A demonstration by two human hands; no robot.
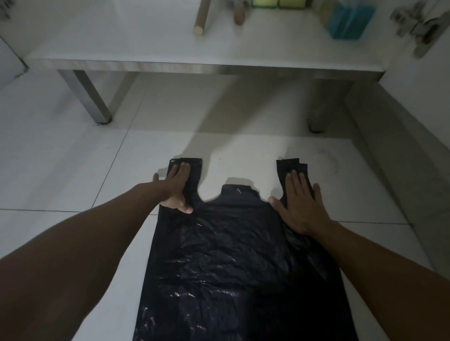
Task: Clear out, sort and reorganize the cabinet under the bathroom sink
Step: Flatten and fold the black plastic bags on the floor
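A black plastic bag (pixel 233 262) lies flat on the white tiled floor (pixel 73 170), its two handle straps pointing toward the cabinet. My left hand (pixel 176 186) presses flat on the left strap, fingers straight, thumb at the strap's inner edge. My right hand (pixel 300 199) lies flat on the right strap with fingers straight and spread. Neither hand holds anything.
The open cabinet's white bottom shelf (pixel 170 48) stands on metal legs (pixel 90 97) ahead. On it sit a cardboard tube (pixel 201 17), a brown handle-like object (pixel 239 14), a blue pack (pixel 350 19) and green-yellow sponges (pixel 277 3). A door hinge (pixel 418 26) shows at the right.
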